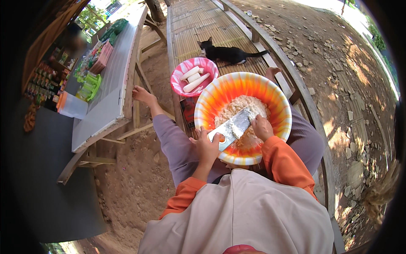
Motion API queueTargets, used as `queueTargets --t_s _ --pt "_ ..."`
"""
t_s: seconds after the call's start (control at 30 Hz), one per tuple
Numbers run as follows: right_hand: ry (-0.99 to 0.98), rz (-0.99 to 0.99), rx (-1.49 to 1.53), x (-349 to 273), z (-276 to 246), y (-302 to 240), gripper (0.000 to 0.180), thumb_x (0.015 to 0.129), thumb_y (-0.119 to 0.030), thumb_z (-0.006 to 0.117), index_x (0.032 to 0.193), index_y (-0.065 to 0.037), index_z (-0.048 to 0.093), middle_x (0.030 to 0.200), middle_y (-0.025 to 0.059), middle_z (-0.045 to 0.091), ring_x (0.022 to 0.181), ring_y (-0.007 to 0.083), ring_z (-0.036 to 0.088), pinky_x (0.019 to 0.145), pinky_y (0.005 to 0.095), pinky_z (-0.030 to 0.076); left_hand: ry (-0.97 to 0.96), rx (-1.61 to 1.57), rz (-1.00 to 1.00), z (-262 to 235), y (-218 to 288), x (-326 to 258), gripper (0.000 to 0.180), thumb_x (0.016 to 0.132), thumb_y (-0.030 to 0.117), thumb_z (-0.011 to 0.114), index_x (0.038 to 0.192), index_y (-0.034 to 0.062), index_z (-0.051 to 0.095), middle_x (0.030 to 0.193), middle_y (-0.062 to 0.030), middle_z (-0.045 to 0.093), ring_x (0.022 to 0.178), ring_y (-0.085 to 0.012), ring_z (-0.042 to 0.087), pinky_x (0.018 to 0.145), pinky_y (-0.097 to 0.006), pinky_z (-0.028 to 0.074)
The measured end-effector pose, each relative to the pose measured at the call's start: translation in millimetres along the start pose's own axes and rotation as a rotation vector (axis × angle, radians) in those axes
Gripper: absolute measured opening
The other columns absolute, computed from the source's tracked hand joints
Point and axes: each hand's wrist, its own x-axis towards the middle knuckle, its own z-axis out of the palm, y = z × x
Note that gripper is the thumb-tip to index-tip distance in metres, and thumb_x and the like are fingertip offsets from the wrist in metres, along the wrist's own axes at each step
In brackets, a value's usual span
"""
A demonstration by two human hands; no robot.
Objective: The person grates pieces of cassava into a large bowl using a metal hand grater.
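A large orange, yellow and white basin (277, 91) rests at my lap, with a heap of pale grated shreds (249, 103) inside. Over it slants a flat metal grater (230, 130), white pulp clinging to its face. My left hand (207, 146) grips the grater's near end by its handle hole. At the far end, my right hand (262, 127) has its fingers closed against the grating face, over white pulp; whatever piece they hold is hidden. Beyond the basin, a smaller pink and white bowl (174, 78) contains several peeled white root pieces (196, 80).
A black cat (226, 54) stands on the bamboo bench (198, 21) past the bowls. Beside the pink bowl lies a dark, flat red-and-black object (187, 111). A wooden rail (292, 72) runs along the right. To the left stands a table (112, 80) with a pink basket, green rack and plastic container.
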Motion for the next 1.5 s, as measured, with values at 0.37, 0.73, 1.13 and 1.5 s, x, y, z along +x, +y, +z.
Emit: queueTargets --t_s 0.37,0.73,1.13,1.5 --pt "0.113 0.003 0.06 -1.4 -4.3 -8.5 0.028 0.084 -0.026 0.052 0.09 0.001 0.047 0.081 0.0256 0.059 0.078 0.0413 0.058 0.068 0.0502 0.044 -0.037 -1.302 -0.477 2.7 33.0 10.3 0.04 0.094 0.036 0.042 0.107 -0.0013 0.048 0.096 -0.0084 0.059 0.085 -0.0179 0.061 0.073 -0.03 0.048" --pt "0.138 -0.081 0.136 0.1 -3.1 -2.7 0.029 0.082 -0.023 0.057 0.087 0.004 0.047 0.077 0.0269 0.058 0.075 0.0426 0.057 0.066 0.0504 0.043 -0.117 -1.673 -0.643 15.0 47.5 11.3 0.069 0.089 0.06 0.03 0.123 0.0005 0.042 0.118 -0.0133 0.052 0.106 -0.0255 0.053 0.091 -0.038 0.043" --pt "0.159 -0.077 0.114 -3.9 -13.3 -17.1 0.029 0.086 -0.028 0.052 0.094 0.0 0.052 0.078 0.0245 0.06 0.076 0.0397 0.058 0.066 0.0479 0.044 -0.337 -1.858 -0.72 4.2 39.9 7.5 0.078 0.082 0.065 0.038 0.127 0.0023 0.037 0.124 -0.0155 0.047 0.116 -0.0357 0.043 0.096 -0.06 0.028" --pt "-0.047 -0.099 0.251 -9.5 -24.6 -42.2 0.033 0.086 -0.035 0.051 0.096 -0.004 0.053 0.075 0.0227 0.061 0.076 0.0383 0.059 0.066 0.0452 0.044 -0.268 -1.848 -0.634 22.1 10.6 6.2 0.068 0.086 0.055 0.038 0.127 0.0001 0.038 0.122 -0.017 0.048 0.113 -0.0333 0.047 0.094 -0.053 0.035"
